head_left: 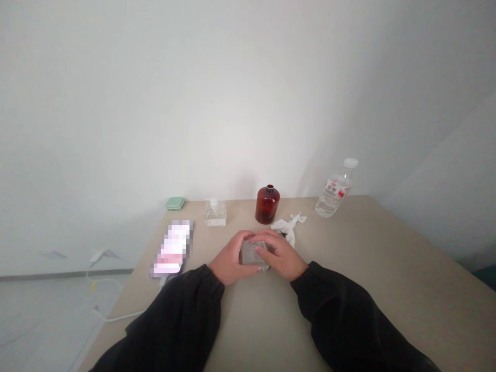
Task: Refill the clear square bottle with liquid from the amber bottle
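Both my hands meet at the middle of the beige table (387,289). My left hand (229,261) and my right hand (282,254) are closed around a small clear glass object (252,254) that rests on the tabletop. Their fingers curl over its top and sides, so most of it is hidden and I cannot name it more exactly. Black sleeves cover both forearms.
Behind the hands stand an open amber bottle (267,205), a small clear glass bottle (215,213) and a plastic water bottle (336,189). A crumpled white tissue (287,226) lies right of centre. A phone (173,249) and a green case (175,203) lie at left.
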`<control>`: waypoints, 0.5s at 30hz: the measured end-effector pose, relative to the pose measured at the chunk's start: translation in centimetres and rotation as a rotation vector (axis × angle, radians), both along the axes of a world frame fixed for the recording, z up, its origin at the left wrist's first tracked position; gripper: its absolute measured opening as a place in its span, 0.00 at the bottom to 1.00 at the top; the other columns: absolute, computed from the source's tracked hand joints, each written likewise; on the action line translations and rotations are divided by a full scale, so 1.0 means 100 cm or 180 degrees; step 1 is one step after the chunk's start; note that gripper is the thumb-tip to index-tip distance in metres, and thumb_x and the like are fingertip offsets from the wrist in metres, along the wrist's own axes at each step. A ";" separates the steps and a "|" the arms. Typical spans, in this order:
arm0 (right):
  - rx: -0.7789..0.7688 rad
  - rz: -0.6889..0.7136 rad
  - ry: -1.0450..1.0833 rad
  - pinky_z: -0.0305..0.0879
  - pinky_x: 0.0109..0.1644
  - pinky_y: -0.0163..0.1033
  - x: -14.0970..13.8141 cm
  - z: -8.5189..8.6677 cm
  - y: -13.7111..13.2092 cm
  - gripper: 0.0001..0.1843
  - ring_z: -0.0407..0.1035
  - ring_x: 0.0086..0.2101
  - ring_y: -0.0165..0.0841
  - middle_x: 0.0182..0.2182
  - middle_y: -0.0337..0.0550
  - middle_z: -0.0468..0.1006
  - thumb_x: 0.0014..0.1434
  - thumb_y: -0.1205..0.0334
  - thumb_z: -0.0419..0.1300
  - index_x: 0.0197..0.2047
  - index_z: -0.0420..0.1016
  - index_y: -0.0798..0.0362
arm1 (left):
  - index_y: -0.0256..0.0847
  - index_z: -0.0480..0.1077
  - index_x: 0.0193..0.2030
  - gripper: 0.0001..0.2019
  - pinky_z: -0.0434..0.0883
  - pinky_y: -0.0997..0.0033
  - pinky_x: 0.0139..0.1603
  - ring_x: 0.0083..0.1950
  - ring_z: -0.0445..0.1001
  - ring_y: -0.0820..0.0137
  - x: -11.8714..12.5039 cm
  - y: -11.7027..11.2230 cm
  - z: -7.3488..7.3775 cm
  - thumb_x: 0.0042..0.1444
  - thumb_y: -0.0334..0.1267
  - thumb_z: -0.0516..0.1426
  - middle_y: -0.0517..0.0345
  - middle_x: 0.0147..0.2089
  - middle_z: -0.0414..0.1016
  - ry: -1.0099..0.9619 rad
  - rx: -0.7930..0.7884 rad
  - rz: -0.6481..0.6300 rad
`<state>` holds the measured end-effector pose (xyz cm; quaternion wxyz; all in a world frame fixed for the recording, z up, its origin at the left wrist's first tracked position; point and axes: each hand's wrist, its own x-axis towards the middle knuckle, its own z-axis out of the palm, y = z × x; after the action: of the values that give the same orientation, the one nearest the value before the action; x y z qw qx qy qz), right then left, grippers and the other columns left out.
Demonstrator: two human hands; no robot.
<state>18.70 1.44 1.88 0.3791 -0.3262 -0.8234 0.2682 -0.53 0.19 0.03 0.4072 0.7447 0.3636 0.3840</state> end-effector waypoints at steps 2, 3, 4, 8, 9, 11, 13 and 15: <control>-0.0013 -0.0004 0.0010 0.65 0.52 0.47 0.000 0.000 0.000 0.12 0.69 0.45 0.38 0.42 0.48 0.74 0.63 0.60 0.56 0.47 0.75 0.52 | 0.40 0.57 0.57 0.35 0.65 0.54 0.58 0.55 0.67 0.57 0.000 0.000 -0.001 0.45 0.38 0.67 0.48 0.55 0.66 -0.0011 0.0005 -0.0007; -0.0017 -0.0008 0.0015 0.65 0.52 0.47 0.000 -0.001 0.000 0.12 0.69 0.45 0.38 0.42 0.48 0.75 0.63 0.60 0.56 0.47 0.75 0.52 | 0.40 0.57 0.57 0.35 0.65 0.54 0.58 0.56 0.67 0.56 0.000 0.000 -0.001 0.44 0.39 0.68 0.48 0.55 0.66 -0.0016 0.0006 0.0000; -0.0019 -0.0010 0.0019 0.65 0.51 0.47 0.000 -0.001 0.000 0.12 0.69 0.44 0.38 0.42 0.48 0.75 0.63 0.60 0.56 0.47 0.75 0.52 | 0.40 0.57 0.57 0.35 0.65 0.54 0.58 0.56 0.67 0.56 0.000 0.000 -0.001 0.44 0.39 0.68 0.48 0.55 0.66 -0.0018 0.0001 0.0005; -0.0026 -0.0008 0.0021 0.65 0.51 0.47 0.000 -0.003 0.001 0.12 0.69 0.44 0.38 0.42 0.48 0.75 0.63 0.59 0.56 0.47 0.75 0.51 | 0.40 0.58 0.57 0.35 0.65 0.54 0.57 0.55 0.68 0.56 0.000 0.000 -0.001 0.44 0.38 0.68 0.48 0.54 0.67 -0.0040 -0.0018 0.0020; -0.0029 -0.0009 0.0027 0.65 0.51 0.47 0.000 -0.003 0.001 0.12 0.69 0.44 0.38 0.42 0.48 0.75 0.63 0.59 0.56 0.47 0.75 0.51 | 0.40 0.58 0.57 0.35 0.65 0.54 0.57 0.55 0.68 0.56 0.000 0.000 -0.001 0.44 0.38 0.68 0.48 0.54 0.67 -0.0044 -0.0012 0.0013; -0.0045 -0.0014 0.0032 0.65 0.51 0.47 0.000 -0.002 0.001 0.12 0.69 0.44 0.38 0.42 0.48 0.75 0.63 0.59 0.56 0.47 0.75 0.52 | 0.40 0.58 0.57 0.35 0.65 0.54 0.57 0.55 0.68 0.56 0.000 0.000 -0.001 0.44 0.39 0.68 0.48 0.54 0.67 -0.0039 0.0013 0.0003; -0.0066 0.0004 0.0024 0.65 0.51 0.46 0.000 -0.002 0.001 0.12 0.69 0.44 0.38 0.42 0.48 0.75 0.63 0.59 0.56 0.47 0.75 0.52 | 0.40 0.58 0.57 0.35 0.65 0.54 0.57 0.55 0.67 0.56 -0.001 0.000 -0.001 0.44 0.39 0.68 0.48 0.54 0.67 -0.0017 0.0030 0.0006; -0.0085 0.0028 0.0008 0.65 0.51 0.46 0.000 -0.002 0.001 0.13 0.69 0.44 0.38 0.42 0.48 0.75 0.63 0.59 0.56 0.48 0.75 0.52 | 0.40 0.58 0.57 0.35 0.65 0.55 0.57 0.55 0.67 0.56 -0.001 0.000 -0.001 0.44 0.40 0.68 0.49 0.54 0.67 0.0005 0.0040 0.0020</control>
<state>18.68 1.56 1.65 0.3746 -0.3273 -0.8206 0.2813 -0.58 0.21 -0.09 0.4011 0.7464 0.3639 0.3868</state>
